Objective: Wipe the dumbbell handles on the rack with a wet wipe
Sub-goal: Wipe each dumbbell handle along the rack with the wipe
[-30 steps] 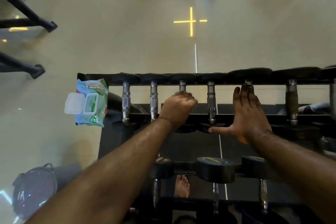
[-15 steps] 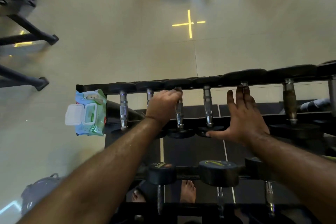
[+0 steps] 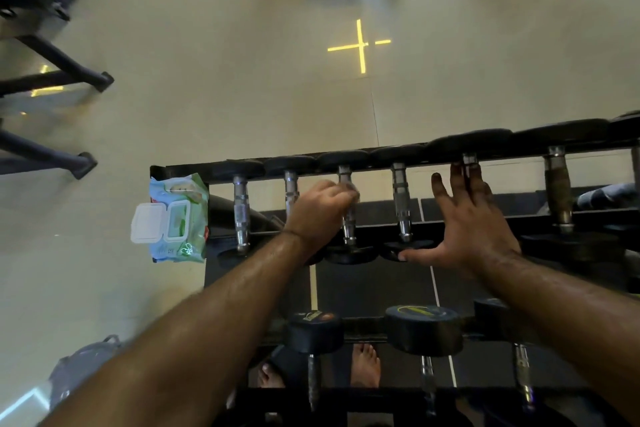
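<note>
Dumbbell handle (image 3: 347,218) gripped inside left hand (image 3: 320,215) fingers (image 3: 346,191), third along rack (image 3: 346,163)

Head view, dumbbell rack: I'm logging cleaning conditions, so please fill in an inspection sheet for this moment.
Surface: black dumbbell rack, top and lower tiers loaded.
Job's things: wet wipe pack with its lid flipped open, at the rack's left end; third handle from the left is being worked; the wipe itself is too blurred to tell.
Clutter: grey bag on the floor, lower left.
Hands: left hand is curled round the third handle; right hand is flat with fingers spread over the fifth dumbbell.
Cables: nothing seen.
Surroundings: tiled floor with a yellow cross mark; black equipment legs at left; bare feet below the rack.
</note>
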`<state>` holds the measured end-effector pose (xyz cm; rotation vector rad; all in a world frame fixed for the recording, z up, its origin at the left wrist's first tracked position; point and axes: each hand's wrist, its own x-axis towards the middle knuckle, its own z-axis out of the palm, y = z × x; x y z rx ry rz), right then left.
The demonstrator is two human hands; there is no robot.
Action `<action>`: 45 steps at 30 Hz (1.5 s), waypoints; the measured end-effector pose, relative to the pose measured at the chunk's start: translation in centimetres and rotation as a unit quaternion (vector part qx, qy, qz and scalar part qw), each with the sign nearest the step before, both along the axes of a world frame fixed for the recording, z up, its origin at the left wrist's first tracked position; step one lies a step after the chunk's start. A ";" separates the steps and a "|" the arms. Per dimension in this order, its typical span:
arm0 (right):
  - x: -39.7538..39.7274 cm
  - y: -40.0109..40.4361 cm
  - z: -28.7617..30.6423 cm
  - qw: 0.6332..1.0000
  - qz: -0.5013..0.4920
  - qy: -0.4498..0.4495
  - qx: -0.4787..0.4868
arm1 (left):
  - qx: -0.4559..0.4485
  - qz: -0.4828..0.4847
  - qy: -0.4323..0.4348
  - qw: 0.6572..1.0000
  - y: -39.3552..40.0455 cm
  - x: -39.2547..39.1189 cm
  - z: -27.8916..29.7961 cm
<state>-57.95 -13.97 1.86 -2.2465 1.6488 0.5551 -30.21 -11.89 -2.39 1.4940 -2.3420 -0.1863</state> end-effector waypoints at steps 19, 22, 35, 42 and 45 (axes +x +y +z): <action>0.0 0.2 -0.5 0.999 0.016 0.040 -0.021 | 0.279 0.026 -0.027 0.959 0.5 1.3 2.7; -0.1 0.2 -0.7 0.999 0.021 0.042 -0.023 | 0.212 0.163 0.057 0.962 1.1 1.1 2.7; -0.2 0.3 -1.2 0.998 0.023 0.043 -0.041 | 0.217 0.022 0.030 0.975 1.4 -3.6 2.4; -0.1 0.3 -1.3 0.997 0.028 0.033 -0.058 | 0.308 0.006 -0.014 0.951 0.4 1.1 3.5; -0.1 0.4 -1.4 0.997 0.026 0.032 -0.063 | 0.141 0.101 0.079 0.982 -0.9 1.0 3.6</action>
